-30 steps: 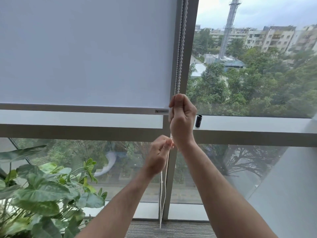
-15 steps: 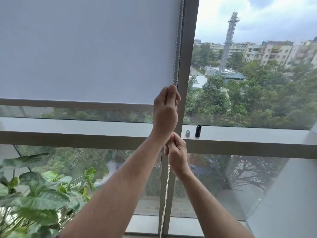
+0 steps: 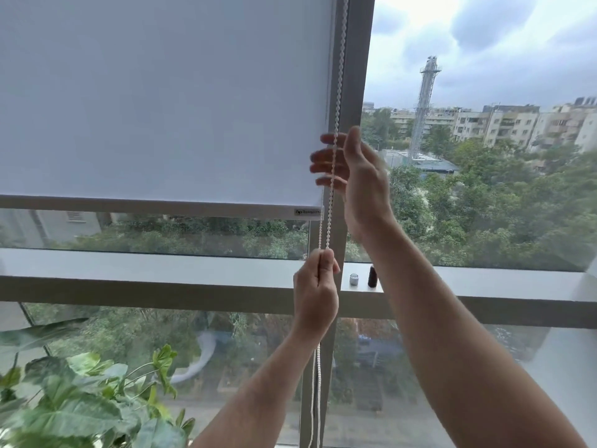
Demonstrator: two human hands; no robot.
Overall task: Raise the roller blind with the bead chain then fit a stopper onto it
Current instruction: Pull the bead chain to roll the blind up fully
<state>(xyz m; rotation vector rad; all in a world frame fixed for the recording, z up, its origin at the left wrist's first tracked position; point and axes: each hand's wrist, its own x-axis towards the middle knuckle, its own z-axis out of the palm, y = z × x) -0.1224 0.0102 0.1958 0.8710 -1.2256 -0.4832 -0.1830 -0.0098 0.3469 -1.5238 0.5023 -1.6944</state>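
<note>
Raising step underway. My left hand clenched on chain beside window post; my right hand spread open higher up. Blind part raised. Next: right closes on chain, pulls down.

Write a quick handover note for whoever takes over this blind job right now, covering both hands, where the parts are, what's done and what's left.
Left hand: closed on the bead chain, level with the sill.
Right hand: open, fingers spread around the chain higher up, not gripping.
Roller blind: partly raised; its bottom bar hangs above the sill with glass showing beneath.
On the sill right of the mullion: a small silver piece and a dark cylinder; which is the stopper I cannot tell.
Left: raise the blind further if wanted, then fit the stopper.
</note>
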